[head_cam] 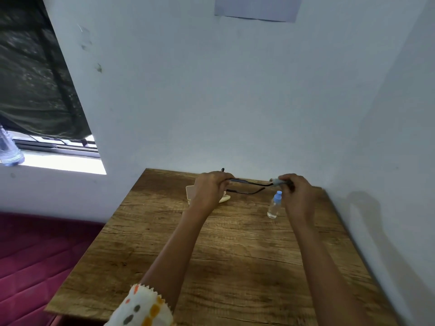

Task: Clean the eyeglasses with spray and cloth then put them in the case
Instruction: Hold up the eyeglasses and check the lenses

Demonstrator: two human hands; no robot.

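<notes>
Black-framed eyeglasses (249, 183) are held above the far part of the wooden table (211, 255). My left hand (210, 188) grips their left end. My right hand (296, 191) pinches a small grey cloth (275, 182) around a temple arm at the right end. The other arm hangs lower, unfolded. A small clear spray bottle (274, 205) with a blue cap stands upright just below my right hand. A cream-coloured case (191, 194) lies behind my left hand, mostly hidden by it.
The table stands in a corner, with pale walls behind and along its right side. A window with a dark curtain (35, 78) and a plastic bottle (8, 149) on its sill is at the left. A maroon mattress (35, 255) lies beyond the table's left edge.
</notes>
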